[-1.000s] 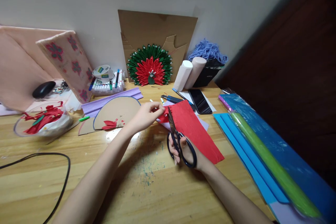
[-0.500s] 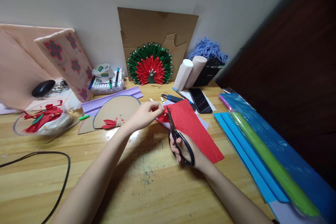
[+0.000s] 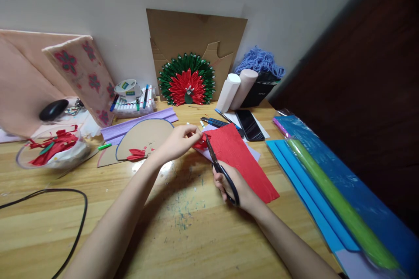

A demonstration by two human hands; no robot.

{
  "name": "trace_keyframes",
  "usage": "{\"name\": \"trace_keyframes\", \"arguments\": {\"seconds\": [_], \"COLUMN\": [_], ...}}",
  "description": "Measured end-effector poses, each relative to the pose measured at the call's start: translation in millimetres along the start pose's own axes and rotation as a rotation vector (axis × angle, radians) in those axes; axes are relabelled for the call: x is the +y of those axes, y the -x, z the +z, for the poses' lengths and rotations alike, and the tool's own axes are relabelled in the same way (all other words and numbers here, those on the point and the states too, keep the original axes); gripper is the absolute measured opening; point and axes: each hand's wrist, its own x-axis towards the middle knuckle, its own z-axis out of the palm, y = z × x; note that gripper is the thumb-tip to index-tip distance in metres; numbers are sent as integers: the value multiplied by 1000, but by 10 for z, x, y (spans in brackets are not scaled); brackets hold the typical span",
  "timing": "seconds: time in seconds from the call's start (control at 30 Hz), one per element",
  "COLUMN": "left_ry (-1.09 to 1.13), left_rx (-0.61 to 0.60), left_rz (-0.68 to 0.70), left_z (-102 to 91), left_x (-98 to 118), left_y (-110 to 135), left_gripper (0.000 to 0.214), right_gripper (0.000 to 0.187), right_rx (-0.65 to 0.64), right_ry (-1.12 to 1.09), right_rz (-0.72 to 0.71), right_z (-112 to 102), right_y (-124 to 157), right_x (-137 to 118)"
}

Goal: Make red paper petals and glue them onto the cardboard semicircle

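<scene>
Red paper [image 3: 244, 165] is lying on a wooden desk [image 3: 183, 248], just off the centre of the view toward four o'clock, its long edges running from eleven to five. Two bare forearms are reaching in from the bottom edge.

From seven o'clock, the left arm is stretching toward one. The left hand [image 3: 180, 140] is turning its back to the viewer, thumb and forefinger pressing together in a tight pinch on a crumpled red scrap [image 3: 200, 143]. Whether the scrap is joining the sheet, I cannot tell.

From five o'clock, the right arm is angling toward ten. The right hand [image 3: 236, 178] is curling its fingers snugly through the loops of black scissors [image 3: 214, 157]. Their blades are lying almost together, pointing to eleven, the tips sitting just beside the left hand's pinch.

A phone [image 3: 250, 125] is resting at three o'clock. Cardboard [image 3: 196, 30] is standing at twelve, a green-and-red fan [image 3: 176, 63] showing against it. Round-topped card [image 3: 147, 133] is lying near nine.
</scene>
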Motion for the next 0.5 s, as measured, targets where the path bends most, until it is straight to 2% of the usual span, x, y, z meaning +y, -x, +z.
{"name": "trace_keyframes", "arguments": {"seconds": [0.13,0.33,0.43,0.5], "left_ry": [-90,-99,-83,-56], "left_rx": [19,1,-9,-21], "left_rz": [26,66,69,63], "left_z": [-4,52,115,169], "left_x": [-10,7,17,22], "left_y": [-5,0,-5,-9], "left_gripper": [25,28,27,25], "right_gripper": [57,80,73,58], "right_rx": [51,-120,-102,11], "right_ry": [-39,-386,-514,-524], "right_rz": [10,39,12,-39], "right_z": [16,6,-9,-28], "right_y": [-10,-23,-25,-41], "right_x": [-57,-213,-288,-312]}}
